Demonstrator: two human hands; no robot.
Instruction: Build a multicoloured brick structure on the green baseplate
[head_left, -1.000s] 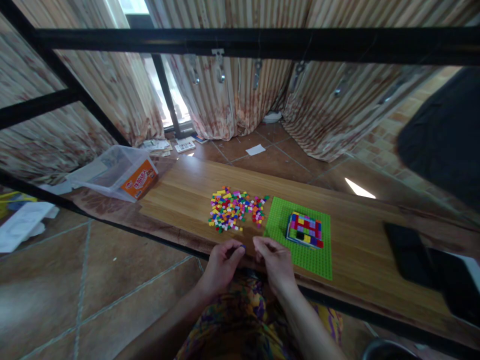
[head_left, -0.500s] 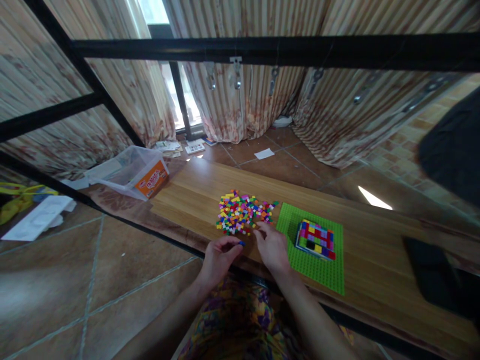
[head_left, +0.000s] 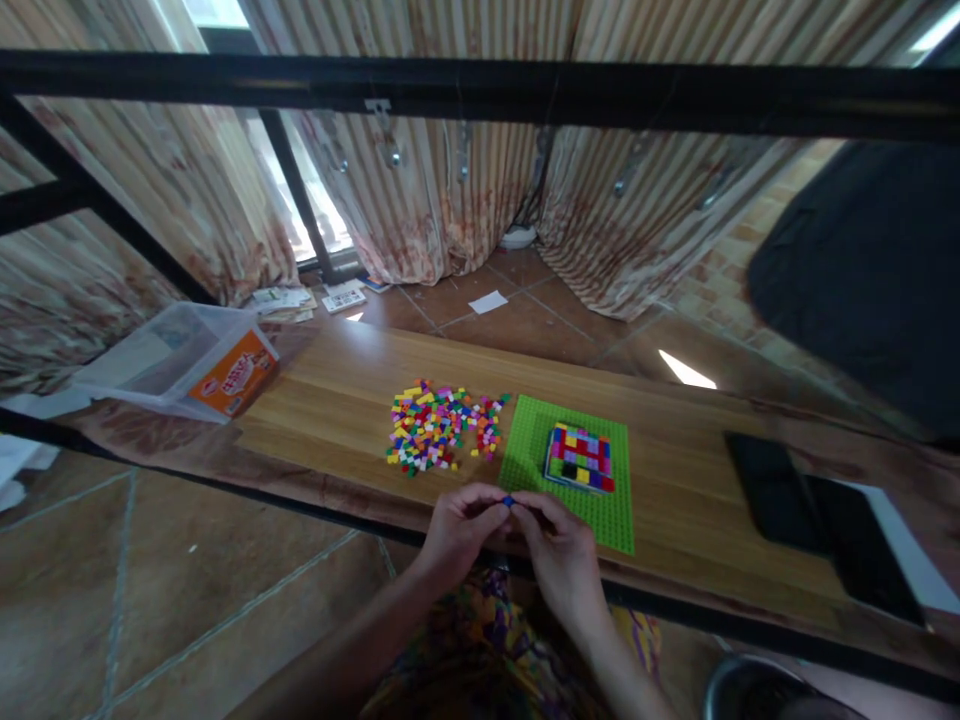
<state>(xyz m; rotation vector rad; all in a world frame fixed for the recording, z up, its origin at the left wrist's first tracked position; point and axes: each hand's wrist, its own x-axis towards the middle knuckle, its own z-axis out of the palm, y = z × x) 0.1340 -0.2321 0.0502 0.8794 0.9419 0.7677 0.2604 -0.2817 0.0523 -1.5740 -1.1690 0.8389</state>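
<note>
Fingers (head_left: 492, 515) (left, right) on blue piece (head_left: 508, 501)

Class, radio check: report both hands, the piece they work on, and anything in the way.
Left hand and right hand meeting fingertip to fingertip. Small blue brick pinched between them. Nothing visibly blocking.

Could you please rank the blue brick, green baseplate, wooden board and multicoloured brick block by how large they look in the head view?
1. Wooden board
2. Green baseplate
3. Multicoloured brick block
4. Blue brick, clearly smallest
</note>
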